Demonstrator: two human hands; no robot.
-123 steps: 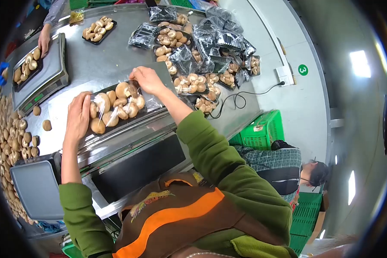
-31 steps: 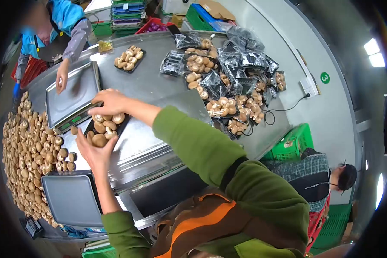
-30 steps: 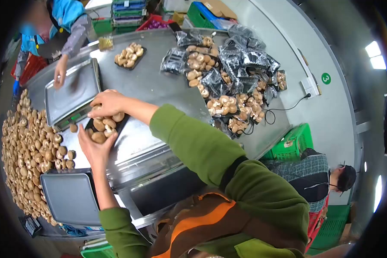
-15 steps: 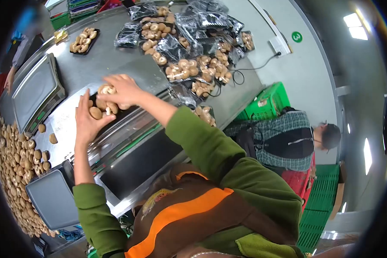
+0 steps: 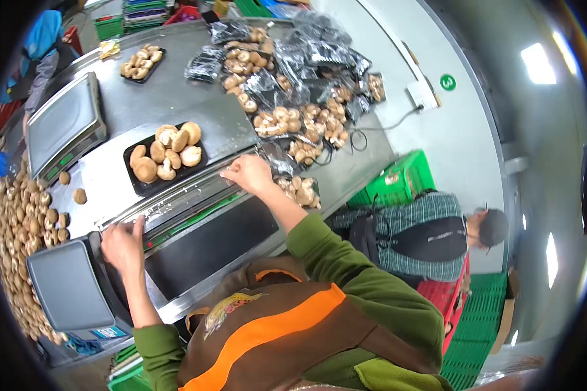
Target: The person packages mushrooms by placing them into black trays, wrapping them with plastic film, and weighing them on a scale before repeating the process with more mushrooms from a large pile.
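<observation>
the fingers of the right hand (image 5: 251, 174) are pinched together at the clear film (image 5: 184, 199), on the near side of the black tray (image 5: 188, 172), towards its right end. the left hand (image 5: 122, 246) is at the film's other end, near and left of the tray, thumb raised and fingers curled; whether they grip the film is hard to make out.

the tray itself lies flat, just beyond the film, and carries a cluster of brown mushrooms (image 5: 158, 151), some with pale stems up. nearer the person than the tray is a dark panel (image 5: 212, 244) set in a metal frame. left of the tray are two loose mushrooms (image 5: 79, 196), then a scale (image 5: 65, 127) and a large mushroom heap (image 5: 19, 228). a grey-topped device (image 5: 68, 287) is near and left of it. well beyond the tray, on the counter (image 5: 189, 98), is a second filled tray (image 5: 130, 77). right of the tray are piled wrapped packs (image 5: 277, 122); farther right come a green crate (image 5: 401, 179) and a person in a checked top (image 5: 421, 207).
</observation>
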